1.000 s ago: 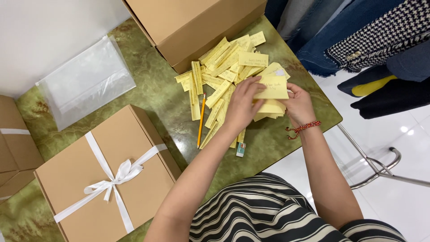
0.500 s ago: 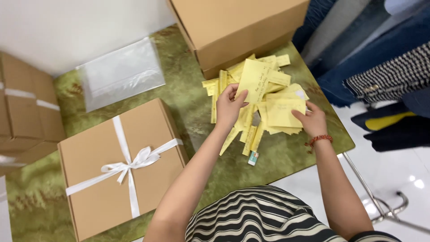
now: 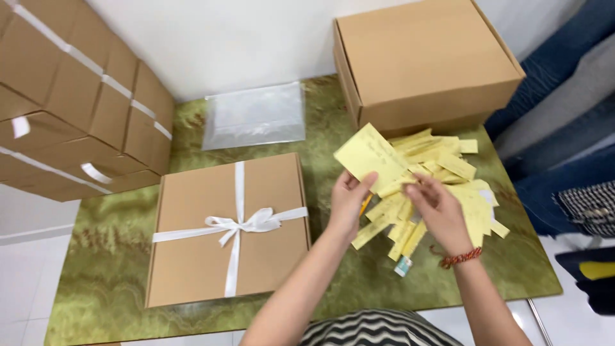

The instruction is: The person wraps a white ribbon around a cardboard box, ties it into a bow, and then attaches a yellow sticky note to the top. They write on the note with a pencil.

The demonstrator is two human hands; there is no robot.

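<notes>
- Sorting through loose yellow paper is the step I judge to be in hand: my left hand (image 3: 349,198) has one larger yellow sheet (image 3: 371,157) pinched between thumb and fingers, lifted and tilted above the pile of yellow slips (image 3: 451,168).
- My right hand (image 3: 439,214), with a red bracelet (image 3: 460,258) at the wrist, lies back-up on the pile with the fingers curled into the slips. I cannot tell whether it is pinching one or only pressing on them.
- The pile sits on the right part of the green marbled worktop (image 3: 109,256), just near of a plain brown box (image 3: 423,64) at the far right. An orange pencil (image 3: 365,205) pokes out from under the slips beside the left hand.
- Next move, as I judge it: thin, overlapping slips call for a light fingertip pinch on a single edge, with the other hand holding the rest flat so that none slide.
- Edges: the pile reaches close to the worktop's right edge, and a small white and blue item (image 3: 402,266) lies at its near end, not far from the near edge. A sweep to the right or towards me could push slips off.
- Open room: a ribboned box (image 3: 224,230) fills the middle, a clear plastic bag (image 3: 256,115) lies flat behind it, and stacked boxes (image 3: 77,109) stand at the far left. The bare strip between the ribboned box and the pile is narrow; the widest bare patch is at the near left.
</notes>
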